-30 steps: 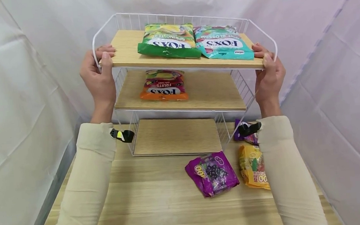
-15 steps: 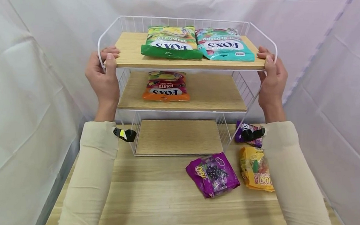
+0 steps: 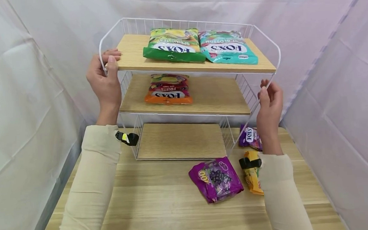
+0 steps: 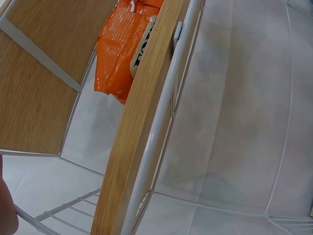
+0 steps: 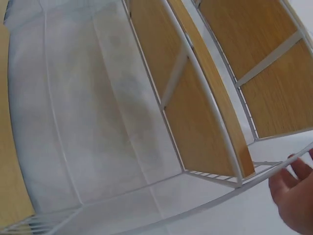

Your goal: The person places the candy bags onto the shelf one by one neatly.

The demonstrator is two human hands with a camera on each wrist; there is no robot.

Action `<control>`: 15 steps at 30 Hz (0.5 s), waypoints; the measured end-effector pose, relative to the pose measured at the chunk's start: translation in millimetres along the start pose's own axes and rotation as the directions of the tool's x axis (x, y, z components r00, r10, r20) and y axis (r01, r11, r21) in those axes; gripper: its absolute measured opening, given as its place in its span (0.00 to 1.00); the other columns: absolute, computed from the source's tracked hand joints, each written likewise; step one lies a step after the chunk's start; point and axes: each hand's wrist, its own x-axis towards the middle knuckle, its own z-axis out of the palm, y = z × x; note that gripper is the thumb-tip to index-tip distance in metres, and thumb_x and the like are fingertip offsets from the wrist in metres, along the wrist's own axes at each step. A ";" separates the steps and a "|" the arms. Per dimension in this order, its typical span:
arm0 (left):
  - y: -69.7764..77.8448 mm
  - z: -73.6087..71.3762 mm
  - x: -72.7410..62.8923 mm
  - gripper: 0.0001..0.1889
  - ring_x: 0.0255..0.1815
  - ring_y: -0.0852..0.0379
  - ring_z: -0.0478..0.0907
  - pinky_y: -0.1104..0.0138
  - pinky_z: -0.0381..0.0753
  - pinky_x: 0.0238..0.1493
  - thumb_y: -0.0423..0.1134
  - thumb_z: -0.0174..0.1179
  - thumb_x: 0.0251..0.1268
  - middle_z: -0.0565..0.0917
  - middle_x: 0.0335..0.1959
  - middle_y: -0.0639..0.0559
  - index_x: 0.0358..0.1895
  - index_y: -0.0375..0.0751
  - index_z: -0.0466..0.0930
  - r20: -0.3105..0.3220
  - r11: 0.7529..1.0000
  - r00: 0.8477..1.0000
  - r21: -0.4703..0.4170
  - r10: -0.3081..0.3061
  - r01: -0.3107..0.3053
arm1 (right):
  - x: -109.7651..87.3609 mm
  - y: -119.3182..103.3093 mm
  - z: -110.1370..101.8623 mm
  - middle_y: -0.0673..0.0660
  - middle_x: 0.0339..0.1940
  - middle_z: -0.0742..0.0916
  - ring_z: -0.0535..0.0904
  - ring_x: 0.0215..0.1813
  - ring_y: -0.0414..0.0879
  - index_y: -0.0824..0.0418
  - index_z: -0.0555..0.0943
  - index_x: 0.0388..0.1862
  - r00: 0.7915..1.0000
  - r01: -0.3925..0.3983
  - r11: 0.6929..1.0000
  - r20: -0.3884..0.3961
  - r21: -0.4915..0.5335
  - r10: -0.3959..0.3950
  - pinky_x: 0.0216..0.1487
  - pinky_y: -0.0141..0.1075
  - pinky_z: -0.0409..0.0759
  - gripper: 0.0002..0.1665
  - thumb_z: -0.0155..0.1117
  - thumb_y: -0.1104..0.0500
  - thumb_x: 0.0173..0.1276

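Observation:
A white wire rack (image 3: 229, 118) with three wooden shelf boards stands on a wooden table. My left hand (image 3: 104, 81) grips the front left corner of its top shelf (image 3: 131, 49), thumb in front and fingers over the board. My right hand (image 3: 270, 105) is lower, thumb and fingers curled about the slanting right side wire (image 5: 264, 175) below the top shelf. On that shelf lie a green candy bag (image 3: 174, 46) and a teal candy bag (image 3: 227, 47), side by side. A red and orange candy bag (image 3: 168, 89) rests on the middle shelf (image 3: 218, 94).
On the table (image 3: 151, 202) a purple grape candy bag (image 3: 217, 180) lies before the bare bottom shelf (image 3: 179, 140). A yellow candy bag (image 3: 254, 185) and another purple bag (image 3: 249, 137) lie at the right, partly behind my right arm. White sheets (image 3: 15, 87) hang around.
My right hand has left the top shelf's right corner and moved down and slightly left to the side wire. My left hand keeps its grip, and the bags have stayed in place.

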 end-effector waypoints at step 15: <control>-0.1 0.0 0.1 0.08 0.46 0.47 0.80 0.61 0.74 0.56 0.30 0.51 0.59 0.83 0.36 0.30 0.29 0.36 0.81 -0.011 1.000 1.000 -0.024 0.009 -0.010 | -90.6 46.9 -7.5 0.59 0.61 0.75 0.68 0.64 0.48 0.63 0.68 0.65 0.931 -0.364 0.877 -0.111 -0.312 0.347 0.63 0.42 0.67 0.27 0.54 0.51 0.73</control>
